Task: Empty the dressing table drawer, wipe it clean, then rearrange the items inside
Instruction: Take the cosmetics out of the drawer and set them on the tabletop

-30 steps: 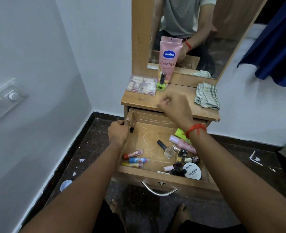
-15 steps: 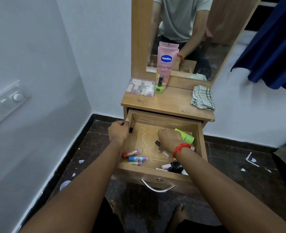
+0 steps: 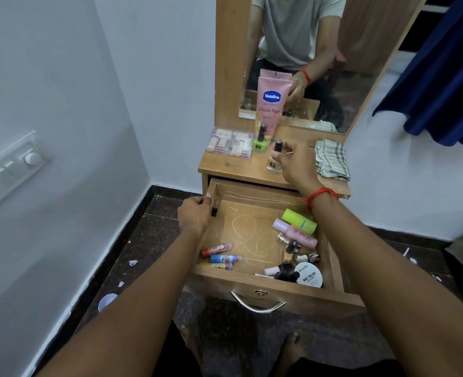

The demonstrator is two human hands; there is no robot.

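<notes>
The wooden drawer (image 3: 268, 293) is pulled open. My left hand (image 3: 195, 217) grips its left wall, with a small dark stick tucked under the fingers. Over the tabletop (image 3: 233, 170), my right hand (image 3: 295, 165) holds a clear nail polish bottle (image 3: 275, 159) by its black cap, the bottle's base on or just above the wood. Inside the drawer lie three lip balms (image 3: 221, 254) at the left, a green tube (image 3: 299, 220), a pink bottle (image 3: 295, 232), several small polish bottles (image 3: 293, 257) and a white nail polish remover tub (image 3: 309, 276) at the right.
On the tabletop stand a pink Vaseline tube (image 3: 271, 104), a green polish bottle (image 3: 260, 142), a clear cosmetics case (image 3: 229, 142) and a folded striped cloth (image 3: 331, 159). A mirror (image 3: 333, 50) rises behind. White wall and switch panel (image 3: 10, 170) at left, blue curtain (image 3: 442, 77) at right.
My right hand reached into the drawer, picked up the clear nail polish bottle and lifted it to the tabletop. My left hand stayed on the drawer's left wall.
</notes>
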